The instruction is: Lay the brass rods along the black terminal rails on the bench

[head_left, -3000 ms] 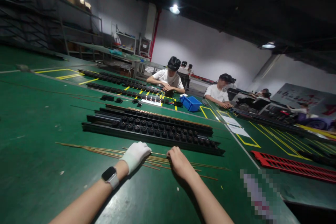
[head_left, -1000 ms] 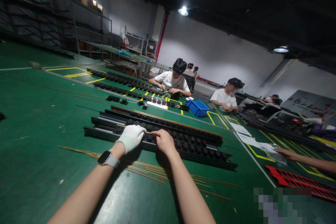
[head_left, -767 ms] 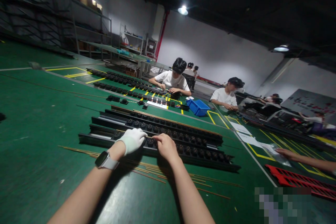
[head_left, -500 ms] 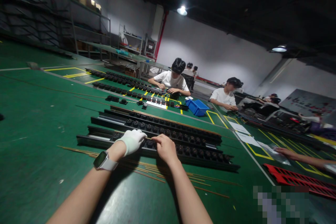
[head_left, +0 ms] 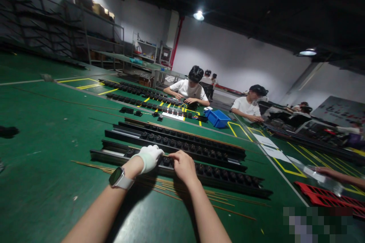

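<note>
Long black plastic rail [head_left: 228, 178] studded with round sockets lies nearest on the green table [head_left: 42, 182], both hands on it.
Big picture first: two more black socket rails [head_left: 176, 140] run just beyond it. Thin brass rods [head_left: 199, 193] lie scattered on the near side, passing under the wrists. Left hand [head_left: 149, 157], in a white glove, presses down on the rail with fingers curled; right hand [head_left: 184, 164], bare, pinches narrow at the rail's top edge — what it pinches, I cannot tell.

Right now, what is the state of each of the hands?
Left hand: gloved, fingers curled on the nearest black rail.
Right hand: bare, fingertips on the same rail.
</note>
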`<action>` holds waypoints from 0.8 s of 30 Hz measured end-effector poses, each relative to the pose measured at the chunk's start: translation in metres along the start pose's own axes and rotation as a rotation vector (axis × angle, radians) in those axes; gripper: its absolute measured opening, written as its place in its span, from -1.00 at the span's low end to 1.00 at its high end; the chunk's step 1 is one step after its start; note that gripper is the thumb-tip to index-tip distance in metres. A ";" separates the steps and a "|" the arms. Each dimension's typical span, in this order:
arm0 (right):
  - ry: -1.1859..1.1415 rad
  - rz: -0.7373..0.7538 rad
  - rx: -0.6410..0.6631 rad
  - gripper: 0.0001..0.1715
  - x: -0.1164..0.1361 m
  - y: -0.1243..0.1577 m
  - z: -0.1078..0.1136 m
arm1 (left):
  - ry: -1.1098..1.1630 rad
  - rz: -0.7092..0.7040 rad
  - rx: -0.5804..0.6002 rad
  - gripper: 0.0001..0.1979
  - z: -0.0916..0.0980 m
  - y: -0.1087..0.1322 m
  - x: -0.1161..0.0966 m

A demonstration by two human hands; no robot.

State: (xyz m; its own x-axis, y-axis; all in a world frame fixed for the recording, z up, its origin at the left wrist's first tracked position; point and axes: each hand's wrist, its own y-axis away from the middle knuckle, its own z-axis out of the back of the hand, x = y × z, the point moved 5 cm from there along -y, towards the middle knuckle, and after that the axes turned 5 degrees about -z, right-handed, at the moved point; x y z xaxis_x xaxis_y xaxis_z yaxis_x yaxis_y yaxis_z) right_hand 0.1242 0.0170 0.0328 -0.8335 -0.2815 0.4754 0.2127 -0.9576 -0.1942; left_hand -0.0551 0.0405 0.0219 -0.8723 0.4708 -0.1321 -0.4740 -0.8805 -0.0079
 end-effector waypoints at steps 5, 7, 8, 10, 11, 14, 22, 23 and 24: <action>-0.007 0.016 -0.049 -0.50 0.001 0.010 -0.001 | 0.022 0.009 0.001 -0.58 0.004 0.004 -0.004; -0.005 0.022 -0.052 -0.51 0.000 0.012 -0.002 | 0.027 0.002 -0.010 -0.53 0.005 0.006 -0.005; -0.005 0.025 -0.052 -0.51 0.000 0.012 -0.002 | 0.021 -0.007 -0.023 -0.45 0.005 0.006 -0.005; -0.011 0.026 -0.050 -0.51 -0.001 0.011 -0.002 | -0.008 -0.026 -0.044 -0.16 0.003 0.005 -0.003; -0.013 0.024 -0.047 -0.51 -0.001 0.011 -0.002 | -0.024 -0.037 -0.046 -0.04 0.001 0.003 -0.002; -0.007 0.015 -0.031 -0.52 -0.003 0.010 -0.001 | -0.037 -0.076 0.017 0.07 -0.010 -0.003 0.003; 0.035 0.014 -0.023 -0.50 -0.006 0.002 -0.001 | 0.041 -0.167 -0.022 -0.15 -0.011 -0.011 0.005; 0.037 0.015 -0.025 -0.51 -0.007 0.001 -0.001 | 0.043 -0.161 -0.037 -0.16 -0.010 -0.011 0.006; 0.040 0.016 -0.025 -0.52 -0.007 0.000 -0.001 | 0.045 -0.155 -0.046 -0.16 -0.011 -0.012 0.006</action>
State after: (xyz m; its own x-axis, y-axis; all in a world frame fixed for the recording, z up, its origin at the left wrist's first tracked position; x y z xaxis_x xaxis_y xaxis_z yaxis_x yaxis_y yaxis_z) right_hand 0.1295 0.0185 0.0286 -0.8499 -0.2941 0.4373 0.2143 -0.9510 -0.2229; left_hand -0.0537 0.0531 0.0107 -0.7823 0.5993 -0.1701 -0.5957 -0.7995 -0.0773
